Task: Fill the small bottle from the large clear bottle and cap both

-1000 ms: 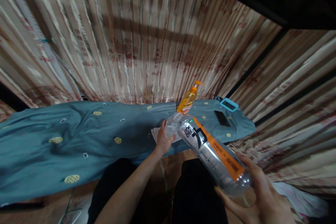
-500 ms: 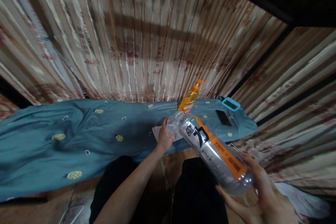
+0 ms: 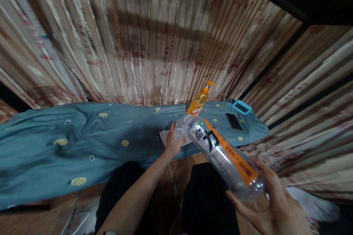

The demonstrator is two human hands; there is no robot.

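Note:
My right hand (image 3: 273,198) grips the base of a large clear plastic bottle (image 3: 226,154) with a silver and orange label. The bottle is tilted, its neck pointing up and left toward a clear plastic cup (image 3: 182,126). Wrapped round that cup is my left hand (image 3: 174,142). The bottle's mouth meets or overlaps the cup's rim; whether they touch I cannot tell, and no liquid stream can be made out. Beneath the cup a white cloth or paper (image 3: 164,136) is partly hidden. Just behind stands an orange pump bottle (image 3: 199,100) of yellow liquid.
A blue-green cloth with yellow spots (image 3: 143,125) covers the long low surface. On its right part lie a dark phone (image 3: 234,121) and a blue-framed digital clock (image 3: 242,107). Patterned curtains (image 3: 154,44) hang behind and at the right. My knees are below.
The view has shifted very slightly. Both hands, the bottle and the cup keep nearly the same positions, with the bottle's base a touch higher in the picture.

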